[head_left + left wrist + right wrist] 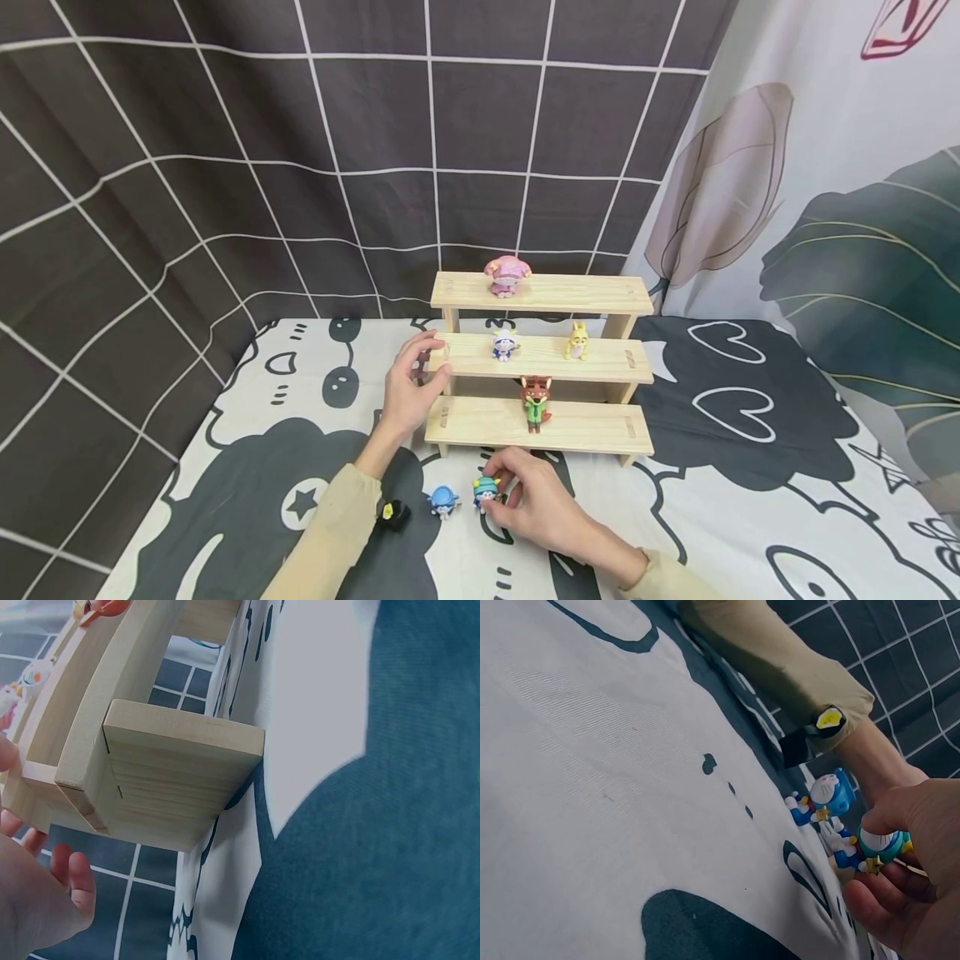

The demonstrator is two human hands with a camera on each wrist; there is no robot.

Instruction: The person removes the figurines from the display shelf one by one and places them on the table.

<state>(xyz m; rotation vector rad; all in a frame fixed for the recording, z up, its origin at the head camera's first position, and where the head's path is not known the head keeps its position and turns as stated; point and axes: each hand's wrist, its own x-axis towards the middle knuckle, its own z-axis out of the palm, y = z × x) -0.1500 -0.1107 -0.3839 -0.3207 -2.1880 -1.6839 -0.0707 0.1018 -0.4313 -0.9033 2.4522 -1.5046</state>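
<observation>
**Right hand pinching a small plastic figurine in a teal, yellow-horned hat at the foot of a pale wooden shelf**

From my end, the right hand has its thumb and fingers pinched on the teal-hatted figurine, in front of the three-tiered pale wooden shelf. I see it low over the black-and-white patterned cloth; I cannot tell whether its feet touch down. In the right wrist view I make out a gold star at its front, near the fingertips.

My left hand is at the shelf's left side, thumb and fingers curled round the end of the middle board.

Just left of the pinched figurine I have a small white-and-blue plastic figurine in a round blue hat on the cloth. Farther left, beside the beige left sleeve, is a small black object with a yellow mark.

On the shelf I count four figurines: a pink one with a broad, drooping headpiece on the top board; a white-and-blue one with yellow horns and, to its right, a yellow long-eared one on the middle board; and a reddish-brown fox in green clothes on the bottom board. A dark curtain with a white grid hangs behind.
</observation>
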